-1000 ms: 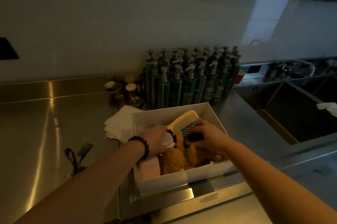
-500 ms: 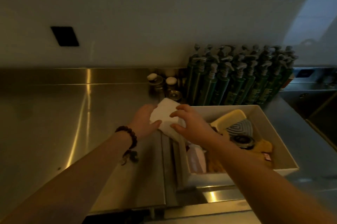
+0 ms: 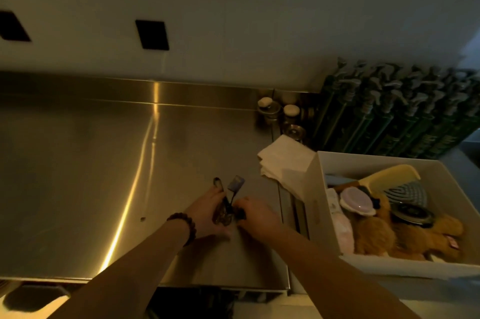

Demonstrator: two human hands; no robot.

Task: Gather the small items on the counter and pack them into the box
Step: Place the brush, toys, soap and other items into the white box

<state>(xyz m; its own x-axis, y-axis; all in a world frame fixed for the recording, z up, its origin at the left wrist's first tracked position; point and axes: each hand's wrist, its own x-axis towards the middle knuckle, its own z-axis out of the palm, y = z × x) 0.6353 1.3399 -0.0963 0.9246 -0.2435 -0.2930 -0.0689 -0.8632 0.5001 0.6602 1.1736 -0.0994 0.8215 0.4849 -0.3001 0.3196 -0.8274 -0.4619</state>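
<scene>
On a dim steel counter [image 3: 78, 162], the left hand [image 3: 207, 211], a bead bracelet [image 3: 185, 226] at its wrist, and the right hand [image 3: 255, 217] meet over a small dark corded item [image 3: 230, 200], fingers of both curled around it, though blur hides what it is. To the right a white box [image 3: 315, 188] holds a yellow comb [image 3: 389, 175], a pale round lid [image 3: 357, 200], a blue patterned piece [image 3: 410, 192] and brown plush [image 3: 405, 238], with folded napkins [image 3: 284, 157] touching its left wall. Behind stand green pump bottles [image 3: 394, 116]; their labels are too blurred to read.
</scene>
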